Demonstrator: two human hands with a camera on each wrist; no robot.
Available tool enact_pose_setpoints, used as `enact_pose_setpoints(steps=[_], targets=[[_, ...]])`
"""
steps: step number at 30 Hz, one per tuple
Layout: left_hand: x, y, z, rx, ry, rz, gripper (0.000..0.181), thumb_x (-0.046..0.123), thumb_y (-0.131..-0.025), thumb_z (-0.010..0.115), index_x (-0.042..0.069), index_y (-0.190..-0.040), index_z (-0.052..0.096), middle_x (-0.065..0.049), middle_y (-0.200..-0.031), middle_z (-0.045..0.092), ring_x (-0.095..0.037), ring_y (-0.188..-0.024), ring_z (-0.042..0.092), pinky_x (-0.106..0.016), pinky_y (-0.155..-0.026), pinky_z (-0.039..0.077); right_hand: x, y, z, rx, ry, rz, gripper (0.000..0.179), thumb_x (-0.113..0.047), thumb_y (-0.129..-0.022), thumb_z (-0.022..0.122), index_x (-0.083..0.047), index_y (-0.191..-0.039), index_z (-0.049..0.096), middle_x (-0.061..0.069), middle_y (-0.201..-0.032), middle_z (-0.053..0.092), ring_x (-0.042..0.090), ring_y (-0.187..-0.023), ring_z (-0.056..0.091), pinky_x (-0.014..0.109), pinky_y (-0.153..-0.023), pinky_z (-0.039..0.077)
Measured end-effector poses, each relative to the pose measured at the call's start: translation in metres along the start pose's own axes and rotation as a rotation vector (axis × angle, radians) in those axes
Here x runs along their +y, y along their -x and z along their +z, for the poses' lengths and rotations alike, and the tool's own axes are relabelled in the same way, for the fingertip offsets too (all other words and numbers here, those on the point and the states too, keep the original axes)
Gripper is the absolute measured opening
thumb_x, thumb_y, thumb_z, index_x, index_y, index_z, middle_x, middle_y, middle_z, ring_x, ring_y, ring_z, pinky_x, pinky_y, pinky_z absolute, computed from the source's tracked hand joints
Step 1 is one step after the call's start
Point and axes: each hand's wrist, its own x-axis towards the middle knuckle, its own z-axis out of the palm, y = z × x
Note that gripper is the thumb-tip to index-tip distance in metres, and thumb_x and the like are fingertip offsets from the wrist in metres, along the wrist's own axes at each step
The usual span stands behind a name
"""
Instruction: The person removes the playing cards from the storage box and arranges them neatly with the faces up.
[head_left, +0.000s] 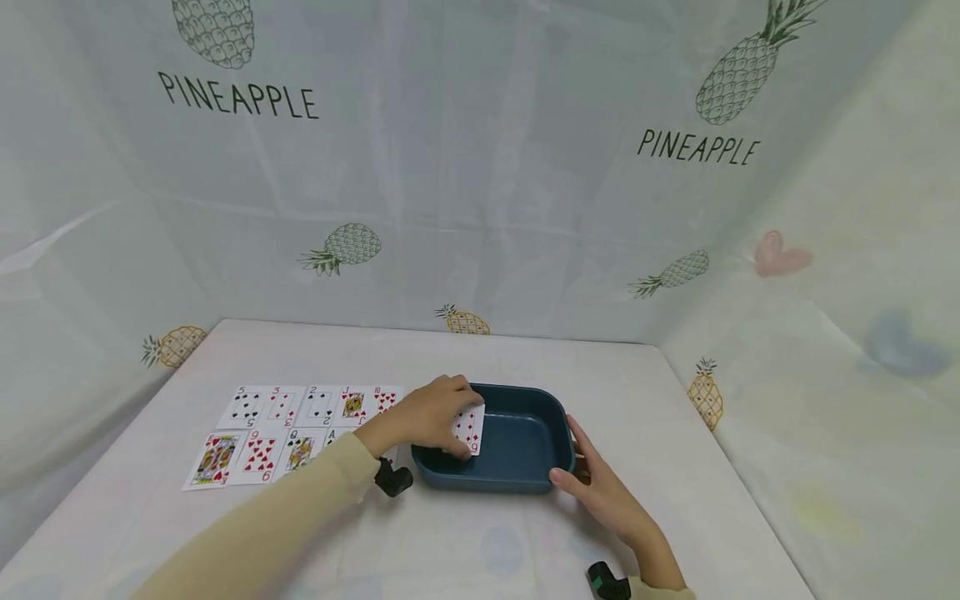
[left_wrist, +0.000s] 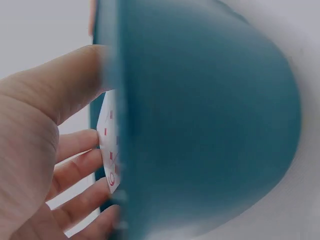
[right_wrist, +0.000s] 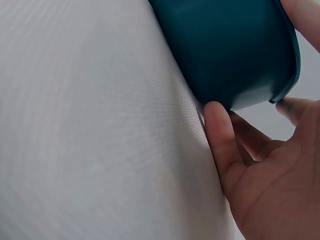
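A playing card with red diamonds stands at the left end of a dark blue rectangular dish. My left hand holds it between thumb and fingers, partly hiding it. In the left wrist view, the thumb reaches past the dish rim and the fingertips meet the edge of the card. On the opposite end, my right hand grips the dish, thumb at its near corner and fingers along the side. From the right wrist, fingers show close under the wall of the dish.
Two rows of face-up playing cards lie left of the dish, partly covered by my left arm. A white cloth with pineapple prints hangs behind and beside the white tabletop. Black devices sit at both wrists.
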Motion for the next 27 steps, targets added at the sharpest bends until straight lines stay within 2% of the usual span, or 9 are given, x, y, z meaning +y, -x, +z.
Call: enact_pose_setpoints(steps=[11, 21, 27], targets=[[-0.001, 0.019, -0.035, 0.045, 0.018, 0.014, 0.082, 0.045, -0.076, 0.096, 0.016, -0.146, 0.065, 0.002, -0.135, 0.058, -0.016, -0.114, 0.051, -0.032, -0.085, 0.053, 0.002, 0.000, 0.000, 0.007, 0.005, 0.000, 0.088, -0.035, -0.102, 0.071, -0.038, -0.171, 0.016, 0.019, -0.158, 0.045, 0.032, -0.135, 0.055, 0.055, -0.110, 0.048], [-0.015, 0.052, -0.059, 0.090, 0.007, 0.002, 0.080, 0.039, -0.075, 0.097, 0.014, -0.144, 0.066, 0.002, -0.132, 0.059, -0.019, -0.117, 0.052, -0.035, -0.087, 0.053, 0.002, 0.000, 0.001, 0.009, 0.006, -0.001, 0.089, -0.034, -0.102, 0.071, -0.037, -0.171, 0.015, 0.018, -0.156, 0.047, 0.031, -0.134, 0.056, 0.055, -0.109, 0.048], [-0.029, 0.071, -0.068, 0.103, -0.014, -0.015, 0.081, 0.037, -0.074, 0.098, 0.012, -0.143, 0.066, 0.001, -0.131, 0.060, -0.020, -0.119, 0.054, -0.038, -0.092, 0.054, 0.001, 0.000, 0.000, 0.004, 0.016, 0.004, 0.089, -0.035, -0.102, 0.071, -0.038, -0.171, 0.015, 0.019, -0.159, 0.044, 0.031, -0.135, 0.055, 0.057, -0.110, 0.047]])
